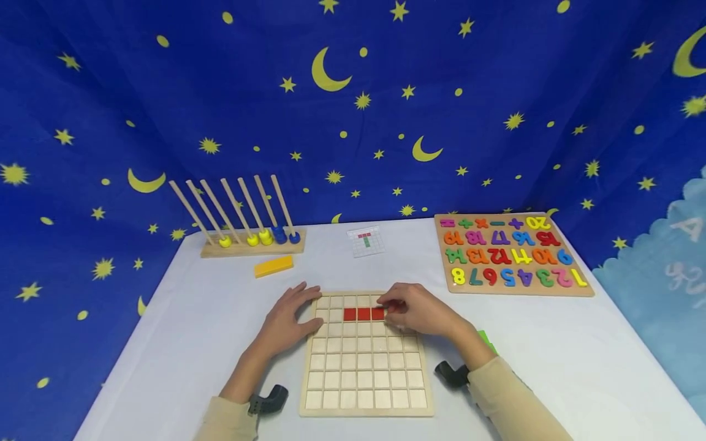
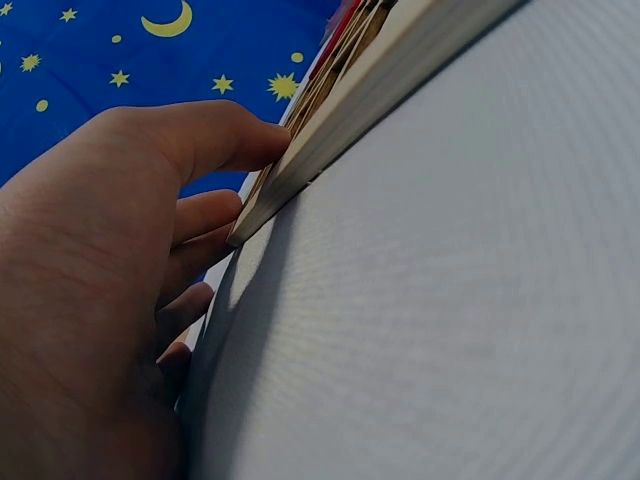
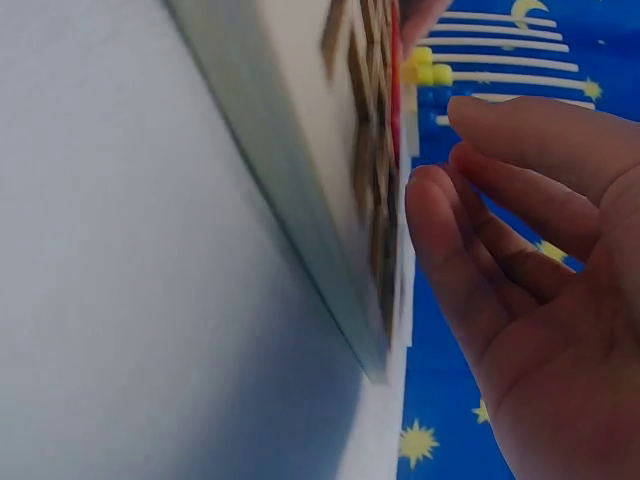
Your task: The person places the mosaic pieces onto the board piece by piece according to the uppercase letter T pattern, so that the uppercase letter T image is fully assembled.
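Note:
A square wooden grid board (image 1: 364, 411) lies on the table, with three red tiles (image 1: 363, 314) side by side in its second row from the far edge. My left hand (image 1: 284, 318) rests at the board's far left corner, thumb on the left rim and fingers spread along the corner. The left wrist view shows that thumb (image 2: 262, 145) against the board's edge. Over the far right part of the grid is my right hand (image 1: 421, 309), bent fingertips right beside the rightmost red tile. In the right wrist view, a gap separates its thumb and forefinger, with no tile visible there.
Behind the board lies a small pattern card (image 1: 366, 241). A peg abacus (image 1: 252, 245) with yellow and blue beads stands back left, a yellow block (image 1: 274, 266) before it. Back right is a number puzzle board (image 1: 510, 256). A green piece (image 1: 488, 343) shows partly behind the right forearm.

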Tool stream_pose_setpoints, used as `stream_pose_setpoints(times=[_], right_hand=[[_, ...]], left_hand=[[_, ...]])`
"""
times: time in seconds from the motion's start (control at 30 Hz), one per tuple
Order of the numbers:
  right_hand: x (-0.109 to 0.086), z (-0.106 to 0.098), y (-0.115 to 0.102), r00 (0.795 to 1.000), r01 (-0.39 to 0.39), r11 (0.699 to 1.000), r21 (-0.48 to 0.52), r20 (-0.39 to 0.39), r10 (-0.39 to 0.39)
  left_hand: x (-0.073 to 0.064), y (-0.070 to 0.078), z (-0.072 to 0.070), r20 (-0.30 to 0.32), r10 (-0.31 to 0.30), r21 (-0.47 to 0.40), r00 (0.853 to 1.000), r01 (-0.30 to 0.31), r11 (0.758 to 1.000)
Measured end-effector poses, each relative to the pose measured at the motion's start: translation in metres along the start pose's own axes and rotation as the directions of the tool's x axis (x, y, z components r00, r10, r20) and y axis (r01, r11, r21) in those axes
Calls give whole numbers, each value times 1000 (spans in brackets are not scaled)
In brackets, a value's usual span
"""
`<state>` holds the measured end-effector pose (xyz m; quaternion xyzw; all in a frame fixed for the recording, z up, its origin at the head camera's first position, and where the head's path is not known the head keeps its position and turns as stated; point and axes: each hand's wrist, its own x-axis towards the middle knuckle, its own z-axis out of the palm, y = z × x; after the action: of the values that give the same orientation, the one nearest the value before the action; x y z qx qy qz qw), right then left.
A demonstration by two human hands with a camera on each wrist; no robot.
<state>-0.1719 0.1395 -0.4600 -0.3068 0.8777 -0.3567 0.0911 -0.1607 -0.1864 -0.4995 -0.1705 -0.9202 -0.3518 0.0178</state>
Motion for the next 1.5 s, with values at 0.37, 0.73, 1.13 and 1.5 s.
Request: stream_pose_setpoints(times=[0.37,0.73,1.13,1.5], right_hand=[[-31,-15,6,998,-49,998,-29,-35,48],[-76,-30,21,990,-135,986,-101,-42,131],[-118,-49,40,977,-212,971,-108,-14,212],[-130,-45,44,969,-241,962,-132,30,247]], left_hand=[[2,0,-3,28,-23,6,999,22,1000],[-5,-5,-7,31,-35,20,999,34,999],[-3,-5,-6,33,-39,18,999,38,999],[-3,-5,-6,28,-31,10,999,31,999]])
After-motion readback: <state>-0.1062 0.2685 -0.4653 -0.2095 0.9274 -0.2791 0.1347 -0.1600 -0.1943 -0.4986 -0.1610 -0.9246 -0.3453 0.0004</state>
